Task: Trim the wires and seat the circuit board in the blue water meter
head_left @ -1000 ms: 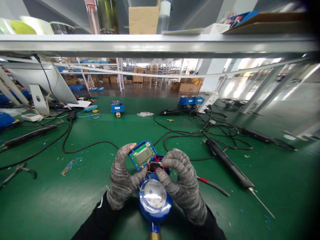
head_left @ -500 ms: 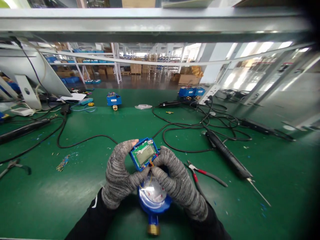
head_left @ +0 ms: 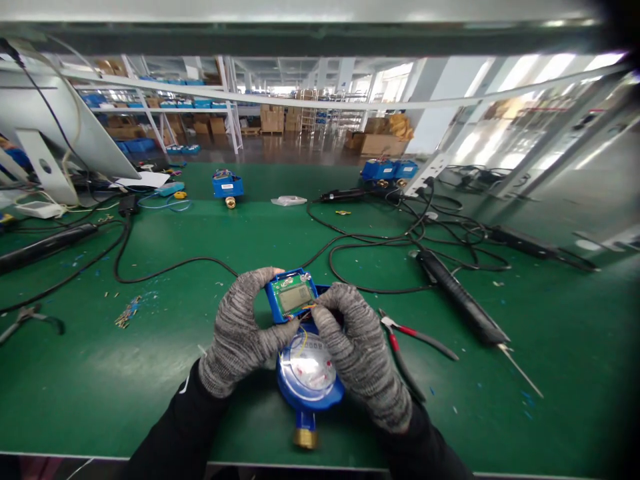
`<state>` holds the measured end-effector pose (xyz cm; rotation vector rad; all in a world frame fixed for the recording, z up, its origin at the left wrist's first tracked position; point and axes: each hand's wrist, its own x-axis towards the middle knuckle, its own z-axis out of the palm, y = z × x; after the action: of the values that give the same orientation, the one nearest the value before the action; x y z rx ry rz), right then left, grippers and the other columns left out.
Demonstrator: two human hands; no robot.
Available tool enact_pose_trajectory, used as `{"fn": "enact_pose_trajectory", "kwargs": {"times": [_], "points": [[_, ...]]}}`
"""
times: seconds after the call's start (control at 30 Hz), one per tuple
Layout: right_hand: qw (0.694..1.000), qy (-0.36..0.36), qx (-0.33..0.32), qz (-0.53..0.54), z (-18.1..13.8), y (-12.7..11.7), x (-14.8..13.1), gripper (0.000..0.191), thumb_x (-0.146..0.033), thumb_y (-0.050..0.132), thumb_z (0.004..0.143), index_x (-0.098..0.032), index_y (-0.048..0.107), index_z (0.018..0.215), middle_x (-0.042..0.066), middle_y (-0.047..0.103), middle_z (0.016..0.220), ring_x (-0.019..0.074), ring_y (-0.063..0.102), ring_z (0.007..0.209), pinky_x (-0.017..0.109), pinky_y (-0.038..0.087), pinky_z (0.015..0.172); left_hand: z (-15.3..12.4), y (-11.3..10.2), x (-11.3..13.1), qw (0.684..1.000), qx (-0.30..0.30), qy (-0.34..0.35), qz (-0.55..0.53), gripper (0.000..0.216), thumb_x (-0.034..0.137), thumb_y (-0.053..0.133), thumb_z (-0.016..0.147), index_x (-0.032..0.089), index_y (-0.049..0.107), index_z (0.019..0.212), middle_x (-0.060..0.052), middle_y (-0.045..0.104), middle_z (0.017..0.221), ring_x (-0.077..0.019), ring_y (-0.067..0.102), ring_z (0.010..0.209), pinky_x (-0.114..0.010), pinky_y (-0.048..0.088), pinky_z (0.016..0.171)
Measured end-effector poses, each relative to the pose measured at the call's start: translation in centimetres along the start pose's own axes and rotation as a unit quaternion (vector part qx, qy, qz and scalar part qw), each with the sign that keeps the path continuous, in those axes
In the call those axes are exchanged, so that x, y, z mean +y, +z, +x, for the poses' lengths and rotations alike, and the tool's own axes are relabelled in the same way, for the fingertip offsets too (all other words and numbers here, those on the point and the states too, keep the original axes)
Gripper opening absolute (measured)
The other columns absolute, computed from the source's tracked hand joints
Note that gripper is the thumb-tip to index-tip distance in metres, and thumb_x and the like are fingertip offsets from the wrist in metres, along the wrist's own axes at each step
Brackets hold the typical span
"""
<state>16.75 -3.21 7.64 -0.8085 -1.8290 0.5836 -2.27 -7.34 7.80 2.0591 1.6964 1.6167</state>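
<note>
Nearest lies the blue meter (head_left: 310, 390), on the counter (head_left: 150, 413) close to its front edge, between the wearer's forearms. Its long axis runs away from the wearer, brass end (head_left: 305, 438) pointing back at them, round dial facing up. Just beyond, the left hand (head_left: 237, 333) has its grip closed on a display unit (head_left: 295, 298), whose screen faces up towards the wearer and whose long axis slants, right end farther off. The right hand (head_left: 357, 350) pinches thin wires (head_left: 309, 307) at the unit's right corner. The counter is glossy green, strewn with clippings. Red-handled cutters (head_left: 403, 337) lie open beside the right hand; beyond them is a soldering iron (head_left: 465, 297), tip towards the near right. Farther stand blue housings (head_left: 228, 187), then shelving (head_left: 230, 107) and cartons (head_left: 383, 144) across a shiny floor.
</note>
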Motion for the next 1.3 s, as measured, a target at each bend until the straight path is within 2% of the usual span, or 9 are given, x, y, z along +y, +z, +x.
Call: {"fn": "enact_pose_trajectory", "kwargs": {"times": [0.27,0.53,0.67,0.73,0.8,0.9,0.97,1.1,1.3], "points": [[0.991,-0.037,0.048,-0.123,0.3,-0.4,-0.1,0.01,-0.016,0.063,0.09,-0.02,0.06,0.081,0.0,0.059,0.081,0.0178,0.052,0.079,0.036,0.04,0.078,-0.2,1.0,-0.5,0.99,-0.018,-0.06,-0.13,0.063,0.034,0.087,0.072,0.024,0.059,0.127,-0.008,0.067,0.127,-0.0269,0.064,0.118,-0.045,0.053,0.104],[0.985,-0.002,0.03,-0.168,0.6,-0.3,0.2,0.019,-0.021,0.058,0.092,-0.02,0.055,0.073,0.001,0.055,0.074,0.0199,0.049,0.073,0.038,0.039,0.073,-0.6,1.3,-0.5,0.996,-0.016,-0.001,-0.093,0.067,0.027,0.087,0.072,0.027,0.057,0.132,-0.007,0.064,0.131,-0.0265,0.061,0.123,-0.044,0.049,0.11],[0.994,-0.01,-0.002,-0.11,0.0,-2.5,0.6,0.008,-0.028,0.059,0.094,-0.022,0.063,0.09,0.001,0.064,0.089,0.0195,0.059,0.087,0.038,0.048,0.083,-0.8,1.4,-0.8,0.98,-0.005,-0.053,-0.19,0.066,0.024,0.086,0.073,0.027,0.057,0.132,-0.008,0.064,0.13,-0.028,0.063,0.121,-0.043,0.053,0.106],[0.991,0.0,-0.011,-0.136,-1.2,-5.2,1.8,0.023,-0.037,0.065,0.092,-0.023,0.063,0.111,0.003,0.067,0.107,0.0212,0.061,0.102,0.04,0.051,0.092,-0.8,1.5,-0.9,0.963,0.007,-0.078,-0.258,0.065,0.022,0.086,0.073,0.027,0.058,0.131,-0.007,0.064,0.13,-0.0269,0.065,0.119,-0.04,0.056,0.103],[0.968,0.022,-0.042,-0.248,-3.1,-8.6,3.7,0.053,-0.049,0.068,0.088,-0.021,0.057,0.13,0.008,0.063,0.126,0.0276,0.059,0.117,0.049,0.049,0.101,-0.6,1.7,-0.9,0.948,0.02,-0.086,-0.306,0.065,0.019,0.087,0.071,0.027,0.06,0.13,-0.005,0.066,0.128,-0.0244,0.067,0.116,-0.034,0.058,0.1],[0.895,0.121,-0.143,-0.405,-6.0,-13.2,7.0,0.086,-0.057,0.075,0.077,-0.014,0.047,0.147,0.016,0.054,0.142,0.0364,0.052,0.129,0.056,0.044,0.11,-0.3,1.8,-0.6,0.93,0.032,-0.093,-0.353,0.062,0.018,0.088,0.071,0.028,0.063,0.127,-0.003,0.07,0.122,-0.0207,0.072,0.107,-0.028,0.061,0.094],[0.85,0.195,-0.196,-0.449,-6.9,-15.0,8.6,0.096,-0.062,0.076,0.072,-0.011,0.048,0.147,0.018,0.054,0.143,0.0402,0.052,0.129,0.057,0.044,0.11,-0.1,1.8,-0.5,0.925,0.035,-0.103,-0.365,0.06,0.02,0.088,0.071,0.028,0.064,0.125,-0.003,0.072,0.12,-0.0198,0.073,0.103,-0.027,0.062,0.091],[0.809,0.231,-0.277,-0.464,-6.2,-15.4,8.9,0.083,-0.06,0.069,0.08,-0.017,0.049,0.147,0.014,0.061,0.136,0.0358,0.061,0.119,0.052,0.05,0.105,0.3,1.7,-0.6,0.92,0.025,-0.139,-0.366,0.057,0.028,0.088,0.071,0.024,0.064,0.123,-0.007,0.071,0.121,-0.022,0.073,0.102,-0.032,0.063,0.09],[0.747,0.201,-0.327,-0.543,-4.1,-12.5,6.9,0.049,-0.021,0.067,0.077,-0.011,0.065,0.125,0.02,0.067,0.116,0.034,0.068,0.096,0.045,0.055,0.085,0.5,1.6,-0.6,0.912,0.004,-0.146,-0.384,0.055,0.029,0.088,0.07,0.024,0.065,0.121,-0.006,0.072,0.118,-0.0213,0.073,0.1,-0.033,0.063,0.09]]}}
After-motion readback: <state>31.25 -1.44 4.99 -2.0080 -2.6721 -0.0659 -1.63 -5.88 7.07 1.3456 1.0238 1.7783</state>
